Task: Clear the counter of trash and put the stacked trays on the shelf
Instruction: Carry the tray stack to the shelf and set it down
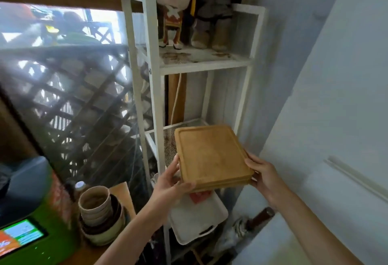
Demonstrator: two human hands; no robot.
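Note:
A stack of square wooden trays (212, 155) is held level in front of the white metal shelf unit (154, 101). My left hand (171, 180) grips the stack's near left corner, thumb on top. My right hand (263, 175) holds the near right edge. The far part of the stack reaches over the mesh middle shelf (169, 145); whether it rests on the mesh I cannot tell.
Two plush dolls (176, 10) stand on the upper shelf. A white plastic tray (197, 218) lies on the lower shelf under the stack. Stacked bowls (98, 212) sit on the counter at left, beside a window with lattice. A pale wall closes the right side.

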